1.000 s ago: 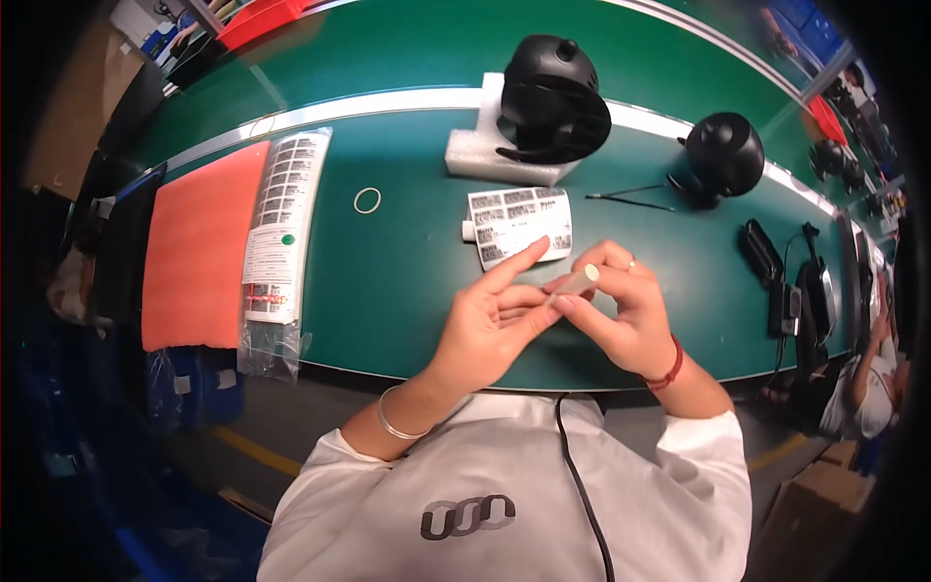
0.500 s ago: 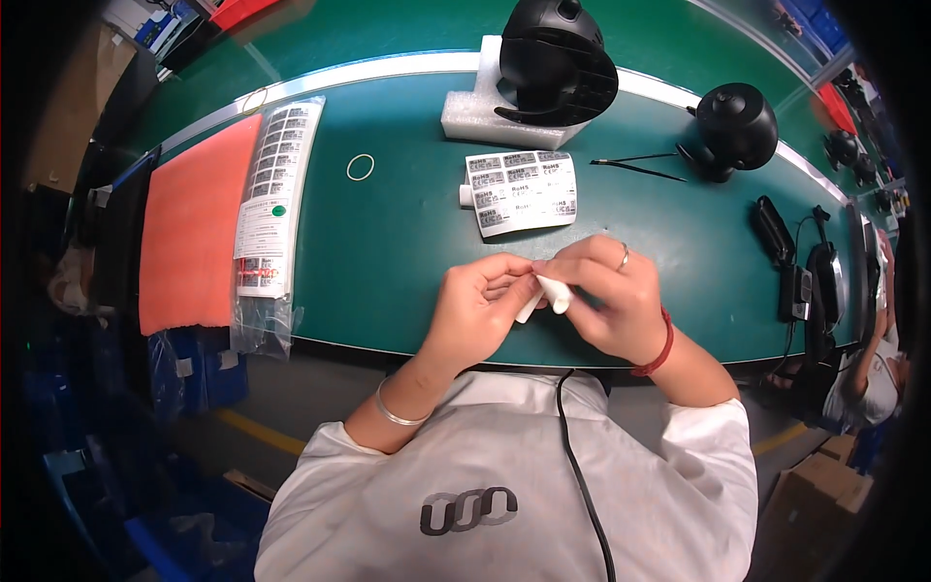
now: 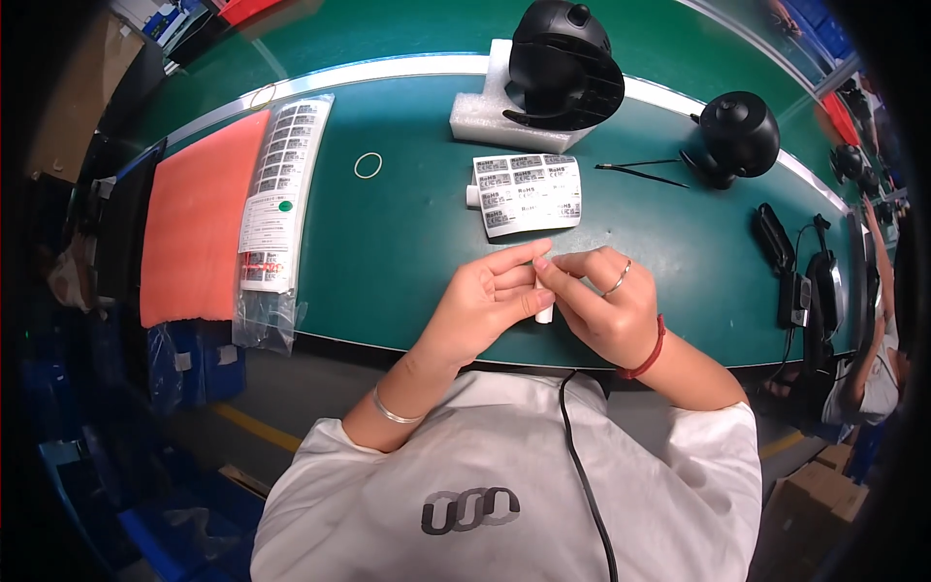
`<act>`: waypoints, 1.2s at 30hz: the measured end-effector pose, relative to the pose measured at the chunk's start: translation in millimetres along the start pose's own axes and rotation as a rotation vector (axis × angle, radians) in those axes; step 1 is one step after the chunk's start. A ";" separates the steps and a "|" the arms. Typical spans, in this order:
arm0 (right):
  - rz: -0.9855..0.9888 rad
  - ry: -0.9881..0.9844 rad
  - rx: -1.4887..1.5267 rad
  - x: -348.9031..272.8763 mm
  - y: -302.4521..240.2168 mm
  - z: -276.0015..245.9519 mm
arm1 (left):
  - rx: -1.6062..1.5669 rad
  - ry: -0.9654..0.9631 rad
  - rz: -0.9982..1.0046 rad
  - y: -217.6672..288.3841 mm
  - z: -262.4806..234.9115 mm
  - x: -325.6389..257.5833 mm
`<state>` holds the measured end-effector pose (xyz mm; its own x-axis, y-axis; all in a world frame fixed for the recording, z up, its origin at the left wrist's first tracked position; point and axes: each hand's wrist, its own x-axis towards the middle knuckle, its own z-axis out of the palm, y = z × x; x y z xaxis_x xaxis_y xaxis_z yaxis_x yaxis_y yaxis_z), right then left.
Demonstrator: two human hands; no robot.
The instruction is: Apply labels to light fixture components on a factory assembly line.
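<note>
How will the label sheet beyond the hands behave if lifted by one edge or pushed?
The label sheet is probably floppy: it looks thin and slightly bowed on the green bench. Likely light too, being so thin. Pushed, it may rock or roll a bit, as a white rolled-looking end pokes out at its left.

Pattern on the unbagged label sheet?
Label sheet: rows of dark grey rectangles on white, best in head view.

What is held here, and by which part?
A small white piece, pinched above its free lower end by the left hand; whether the right hand grips it cannot be told.
</note>
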<state>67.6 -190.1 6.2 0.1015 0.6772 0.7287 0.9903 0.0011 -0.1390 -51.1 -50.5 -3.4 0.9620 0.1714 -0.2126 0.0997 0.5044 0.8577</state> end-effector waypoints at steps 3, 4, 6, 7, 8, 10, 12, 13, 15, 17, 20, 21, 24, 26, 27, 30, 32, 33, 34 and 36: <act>0.057 -0.083 0.131 5.2 2.1 -11.1 | 0.084 -0.014 -0.024 6.5 2.4 -7.2; 0.098 -0.200 0.307 10.1 6.1 -16.9 | 0.126 -0.010 -0.049 9.8 3.5 -10.5; 0.151 -0.425 0.556 18.0 13.3 -25.2 | 0.370 -0.104 0.022 20.2 -2.4 -15.4; 0.155 -0.429 0.560 23.9 13.9 -29.8 | 0.613 -0.211 0.094 26.0 -3.4 -17.3; 0.158 -0.569 0.606 29.9 14.4 -34.3 | 0.780 -0.263 0.158 32.5 -0.3 -19.9; 0.157 -0.696 0.604 35.0 13.6 -35.9 | 0.897 -0.292 0.277 33.5 -4.1 -18.7; 0.186 -0.745 0.607 41.8 12.3 -35.7 | 1.016 -0.315 0.400 34.5 -5.5 -20.2; 0.211 -0.793 0.609 44.4 12.5 -35.2 | 1.020 -0.307 0.414 35.8 -5.3 -21.7; 0.192 -0.770 0.617 44.5 12.6 -31.6 | 1.024 -0.298 0.429 35.0 -5.8 -23.3; 0.173 -0.748 0.626 44.4 11.8 -29.7 | 0.957 -0.217 0.502 30.8 -6.7 -23.3; 0.168 -0.718 0.596 43.7 9.5 -26.5 | 0.831 -0.131 0.387 30.9 -5.7 -27.8; 0.148 -0.687 0.597 43.2 10.5 -25.1 | 0.831 -0.129 0.387 32.4 -6.2 -28.5; 0.202 -0.669 0.651 43.3 15.6 -27.0 | 0.963 -0.071 0.394 35.0 -9.8 -30.2; 0.316 -0.735 0.752 45.1 18.5 -30.6 | 1.017 0.009 0.449 30.2 -14.5 -30.4; 0.316 -0.735 0.750 43.3 16.8 -29.9 | 1.016 0.009 0.451 27.1 -14.2 -29.3; 0.357 -0.688 0.821 39.0 13.0 -26.9 | 1.036 0.009 0.623 20.6 -12.3 -26.3; 0.414 -0.635 0.855 39.0 11.5 -27.8 | 1.186 0.001 0.697 20.4 -13.3 -26.8; 0.412 -0.635 0.854 39.5 10.3 -28.2 | 1.187 0.002 0.699 20.1 -12.7 -26.8; 0.416 -0.627 0.817 39.5 8.3 -29.1 | 1.205 0.023 0.733 19.1 -11.6 -27.1; 0.416 -0.619 0.779 39.5 5.0 -31.6 | 1.224 0.048 0.770 17.1 -11.4 -28.8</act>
<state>79.6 -186.5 55.5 0.1337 0.9869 0.0901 0.5340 0.0048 -0.8455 -80.1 -37.1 12.1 0.8694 0.1013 0.4836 -0.2545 -0.7471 0.6140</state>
